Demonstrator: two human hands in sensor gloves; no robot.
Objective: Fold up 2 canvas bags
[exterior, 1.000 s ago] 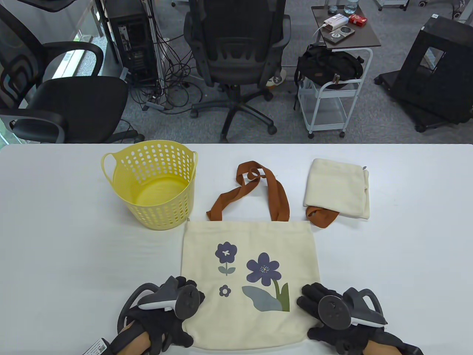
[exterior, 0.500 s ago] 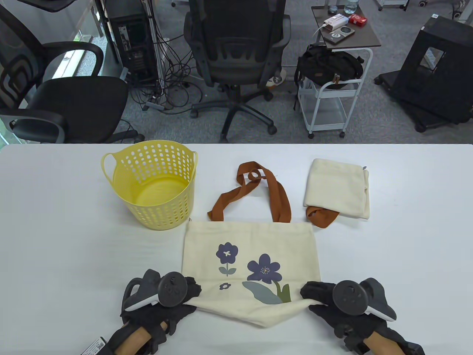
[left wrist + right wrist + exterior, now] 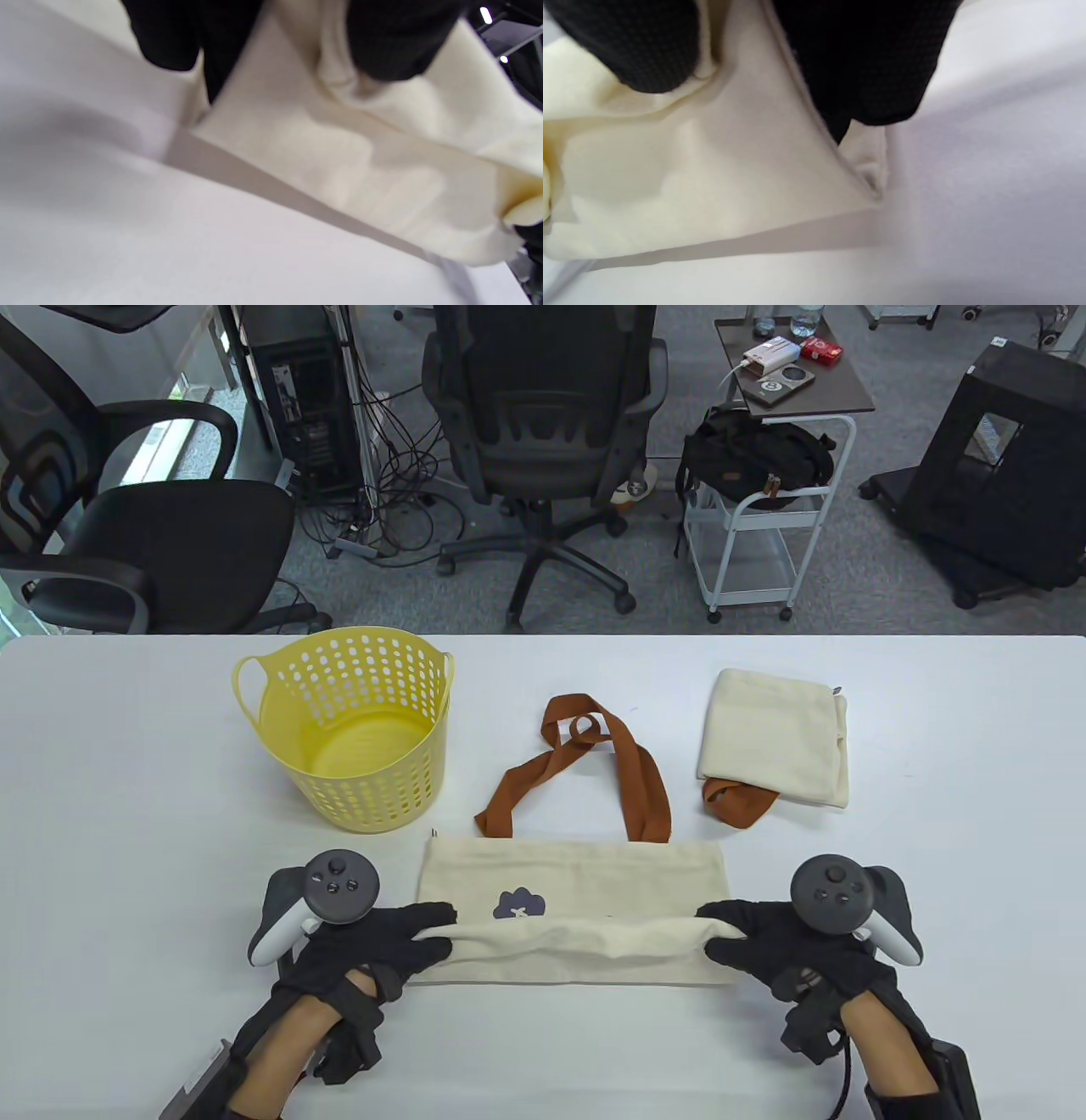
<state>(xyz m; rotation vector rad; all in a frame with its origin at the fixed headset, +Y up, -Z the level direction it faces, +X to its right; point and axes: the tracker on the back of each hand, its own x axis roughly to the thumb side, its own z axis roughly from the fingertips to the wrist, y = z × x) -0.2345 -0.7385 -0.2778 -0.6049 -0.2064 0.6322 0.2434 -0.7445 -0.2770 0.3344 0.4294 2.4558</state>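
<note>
Fingers (image 3: 428, 931) of both hands are pinched on the flowered canvas bag's (image 3: 577, 869) lifted bottom edge, half-folded; one folded bag (image 3: 776, 738) is already set aside on the desk (image 3: 127, 814).

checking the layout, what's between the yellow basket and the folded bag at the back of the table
In the table view, the flowered bag's brown handles lie on the table between the yellow basket and the folded bag, touching neither.

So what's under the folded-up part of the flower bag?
The folded flap, held by the left hand and right hand, covers most of the bag's print; only one purple flower's top shows. The rest is hidden.
</note>
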